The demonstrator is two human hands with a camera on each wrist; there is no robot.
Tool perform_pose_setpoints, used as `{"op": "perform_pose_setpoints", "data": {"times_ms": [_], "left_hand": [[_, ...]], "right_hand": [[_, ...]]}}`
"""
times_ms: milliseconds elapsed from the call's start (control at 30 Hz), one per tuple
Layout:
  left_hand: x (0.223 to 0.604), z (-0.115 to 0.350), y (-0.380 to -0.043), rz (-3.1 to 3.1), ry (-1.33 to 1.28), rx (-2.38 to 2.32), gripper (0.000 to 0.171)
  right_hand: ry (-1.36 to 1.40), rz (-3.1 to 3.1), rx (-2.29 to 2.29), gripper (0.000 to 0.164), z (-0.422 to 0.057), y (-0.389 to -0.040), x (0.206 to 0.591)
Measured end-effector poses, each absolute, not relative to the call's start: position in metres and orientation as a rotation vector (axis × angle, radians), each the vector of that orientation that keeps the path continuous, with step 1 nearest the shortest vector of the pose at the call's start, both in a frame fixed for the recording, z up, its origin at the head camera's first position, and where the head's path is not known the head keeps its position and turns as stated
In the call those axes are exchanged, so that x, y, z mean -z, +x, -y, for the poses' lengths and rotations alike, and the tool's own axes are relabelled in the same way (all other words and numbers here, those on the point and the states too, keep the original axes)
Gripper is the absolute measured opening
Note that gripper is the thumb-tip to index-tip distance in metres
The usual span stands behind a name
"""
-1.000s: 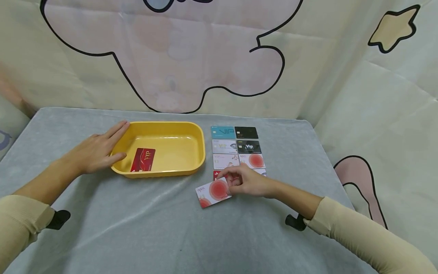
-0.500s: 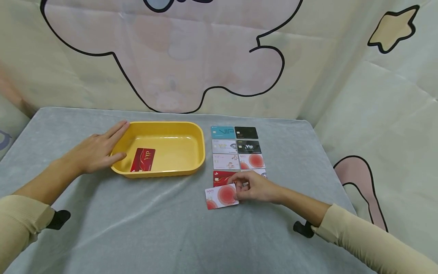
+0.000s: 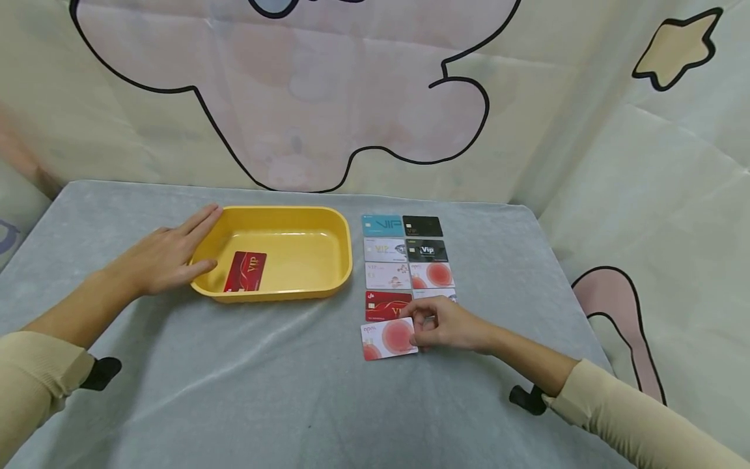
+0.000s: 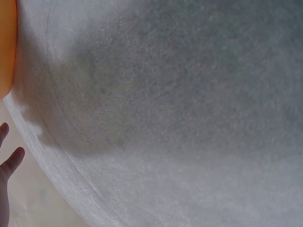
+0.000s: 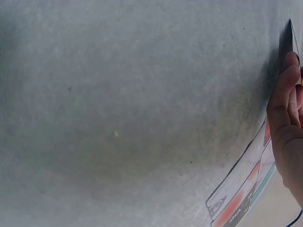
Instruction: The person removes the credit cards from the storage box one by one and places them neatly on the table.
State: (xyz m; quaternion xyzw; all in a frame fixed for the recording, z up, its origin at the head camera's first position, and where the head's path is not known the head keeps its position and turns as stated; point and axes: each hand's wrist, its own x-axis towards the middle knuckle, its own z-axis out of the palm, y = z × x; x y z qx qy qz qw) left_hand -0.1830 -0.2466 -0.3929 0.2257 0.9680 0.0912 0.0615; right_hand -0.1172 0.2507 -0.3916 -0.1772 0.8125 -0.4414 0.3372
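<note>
A white card with red circles [image 3: 389, 339] is pinched at its right edge between the thumb and fingers of my right hand [image 3: 448, 324]. It lies close below a red VIP card [image 3: 383, 305], slightly tilted; the right wrist view shows it edge-on, raised off the cloth. Above are two columns of cards, among them a blue card [image 3: 382, 225], a black card [image 3: 423, 226] and another card with a red circle [image 3: 432, 275]. My left hand [image 3: 166, 253] rests with straight fingers on the left rim of a yellow tray [image 3: 293, 295]. Inside the tray lies a dark red VIP card [image 3: 245, 271].
A grey cloth [image 3: 263, 391] covers the table. Behind it hangs a patterned curtain [image 3: 351, 98] with cartoon outlines. A white card [image 3: 435, 294] at the right column's lower end is partly hidden by the right hand.
My right hand has moved right and slightly down with the pinched card, which has turned straighter. The red VIP card in the left column has come into view. The left hand stays put.
</note>
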Motion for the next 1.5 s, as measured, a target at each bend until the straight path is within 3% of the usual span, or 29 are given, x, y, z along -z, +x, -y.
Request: {"op": "perform_pose_setpoints", "data": {"times_ms": [800,1500], "left_hand": [[0.393,0.247,-0.184,-2.929,0.679,-0.283,0.091],[0.393,0.247,-0.184,-2.942,0.741,-0.298,0.089]], "right_hand": [[-0.500,-2.147,1.132,0.031,-0.265,-0.125,0.391],[-0.761,-2.349,1.189,0.036,-0.211,-0.193,0.304]]}}
